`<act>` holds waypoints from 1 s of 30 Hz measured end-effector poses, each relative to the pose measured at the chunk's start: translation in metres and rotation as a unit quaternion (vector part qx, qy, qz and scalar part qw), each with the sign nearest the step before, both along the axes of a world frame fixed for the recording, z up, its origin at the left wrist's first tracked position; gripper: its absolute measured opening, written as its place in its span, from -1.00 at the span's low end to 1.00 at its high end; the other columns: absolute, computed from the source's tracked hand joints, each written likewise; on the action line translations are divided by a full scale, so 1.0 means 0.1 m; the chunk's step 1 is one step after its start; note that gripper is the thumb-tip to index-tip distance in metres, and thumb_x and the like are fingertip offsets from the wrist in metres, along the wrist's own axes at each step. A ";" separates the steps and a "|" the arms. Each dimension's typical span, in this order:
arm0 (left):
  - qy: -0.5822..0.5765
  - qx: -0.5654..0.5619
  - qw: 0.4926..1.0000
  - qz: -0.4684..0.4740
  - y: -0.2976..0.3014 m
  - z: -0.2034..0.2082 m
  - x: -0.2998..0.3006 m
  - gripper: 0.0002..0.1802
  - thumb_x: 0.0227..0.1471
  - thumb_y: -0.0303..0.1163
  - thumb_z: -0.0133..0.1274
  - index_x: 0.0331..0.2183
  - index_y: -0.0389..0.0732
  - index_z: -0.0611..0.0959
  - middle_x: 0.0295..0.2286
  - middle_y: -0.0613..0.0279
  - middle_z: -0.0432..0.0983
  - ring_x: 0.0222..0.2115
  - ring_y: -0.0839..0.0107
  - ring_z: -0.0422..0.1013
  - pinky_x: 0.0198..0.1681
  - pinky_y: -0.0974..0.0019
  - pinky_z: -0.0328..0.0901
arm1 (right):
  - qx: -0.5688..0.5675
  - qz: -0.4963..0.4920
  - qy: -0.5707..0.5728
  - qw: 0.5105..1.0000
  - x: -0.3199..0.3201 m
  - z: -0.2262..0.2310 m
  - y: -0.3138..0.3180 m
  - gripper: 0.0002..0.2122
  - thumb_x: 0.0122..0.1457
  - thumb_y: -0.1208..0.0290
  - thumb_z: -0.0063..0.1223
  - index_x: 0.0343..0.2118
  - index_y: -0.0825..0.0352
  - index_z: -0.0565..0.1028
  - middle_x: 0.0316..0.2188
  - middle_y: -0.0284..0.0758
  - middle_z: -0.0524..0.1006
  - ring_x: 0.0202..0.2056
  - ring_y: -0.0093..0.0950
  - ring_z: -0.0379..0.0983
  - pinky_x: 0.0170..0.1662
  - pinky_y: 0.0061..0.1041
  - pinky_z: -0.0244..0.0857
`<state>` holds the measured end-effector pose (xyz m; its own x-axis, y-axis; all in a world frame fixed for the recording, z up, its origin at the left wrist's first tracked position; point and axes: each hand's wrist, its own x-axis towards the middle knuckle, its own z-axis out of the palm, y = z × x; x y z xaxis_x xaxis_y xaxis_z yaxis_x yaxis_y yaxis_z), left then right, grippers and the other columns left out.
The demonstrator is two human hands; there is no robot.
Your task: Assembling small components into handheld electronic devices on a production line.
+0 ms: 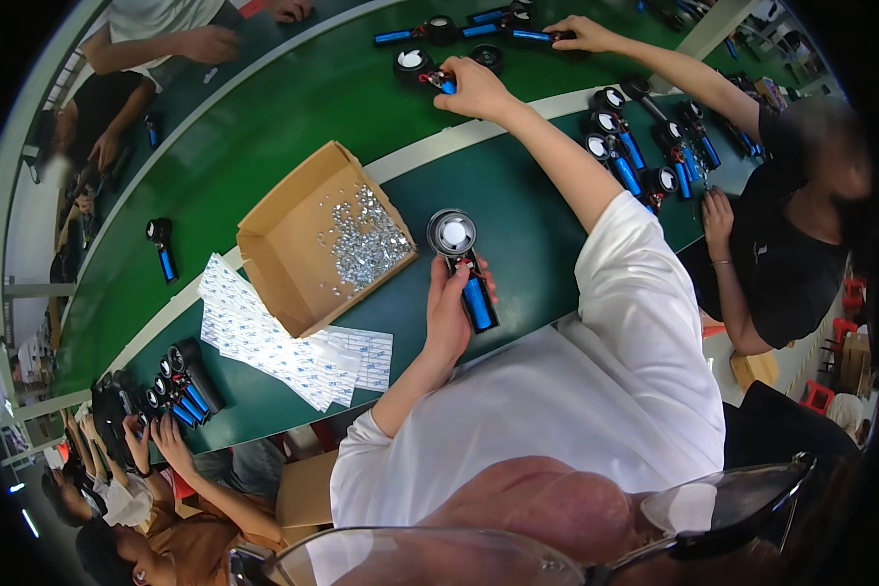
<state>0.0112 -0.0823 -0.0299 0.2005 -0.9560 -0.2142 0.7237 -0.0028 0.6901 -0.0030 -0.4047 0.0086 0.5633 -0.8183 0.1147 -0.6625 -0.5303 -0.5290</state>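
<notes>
My left hand (449,311) is wrapped round the handle of a black handheld device (452,223), held over the table near my body. The device has a round head with a white disc, and a blue cylinder like a battery lies in its open handle. My right arm reaches far across to the green strip, where my right hand (481,90) has its fingers closed on the handle of a similar black-and-blue device (412,62). Red parts show by those fingers. Left of my left hand stands an open cardboard box (273,220) with many small shiny metal pieces (366,239).
White sheets with blue print (273,332) lie beside the box. Similar devices sit in groups at the right (620,146) and lower left (181,386); one (161,249) lies alone on the green strip. Co-workers' hands (586,37) work nearby. A pale rail (430,151) divides table and strip.
</notes>
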 end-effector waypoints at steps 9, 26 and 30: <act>-0.012 -0.006 1.000 -0.014 0.02 0.01 -0.08 -0.74 0.26 -0.35 -0.17 -0.05 -0.19 0.29 -0.23 0.16 0.41 -0.33 0.42 0.41 -0.32 0.31 0.38 | -0.026 0.032 -0.081 0.996 -0.80 0.02 0.53 -0.48 -0.17 0.29 0.28 -0.06 0.32 0.48 -0.21 -0.19 0.43 -0.15 -0.23 0.45 -0.06 -0.34 0.34; -0.034 0.018 0.999 0.012 0.06 -0.08 -0.10 -0.75 0.26 -0.33 -0.15 -0.08 -0.20 0.28 -0.23 0.15 0.41 -0.33 0.41 0.41 -0.33 0.30 0.39 | -0.124 0.048 -0.111 0.985 -1.18 -0.37 1.45 -0.67 -0.05 0.39 0.33 -0.27 0.36 0.43 -0.29 -0.17 0.55 -0.27 -0.18 0.52 -0.23 -0.31 0.42; -0.035 0.024 0.999 0.014 0.07 -0.12 -0.10 -0.75 0.26 -0.33 -0.16 -0.07 -0.20 0.28 -0.22 0.14 0.41 -0.32 0.40 0.42 -0.32 0.30 0.39 | -0.088 -0.007 -0.112 0.990 -1.21 -0.46 1.49 -0.64 -0.04 0.34 0.35 -0.27 0.36 0.41 -0.29 -0.20 0.57 -0.29 -0.16 0.54 -0.24 -0.31 0.44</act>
<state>0.0007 -0.0757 -0.0416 0.2433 -0.9387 -0.2442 0.6741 -0.0174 0.7385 -0.1238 -0.2559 -0.0376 0.4956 -0.7822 0.3775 -0.5467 -0.6187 -0.5642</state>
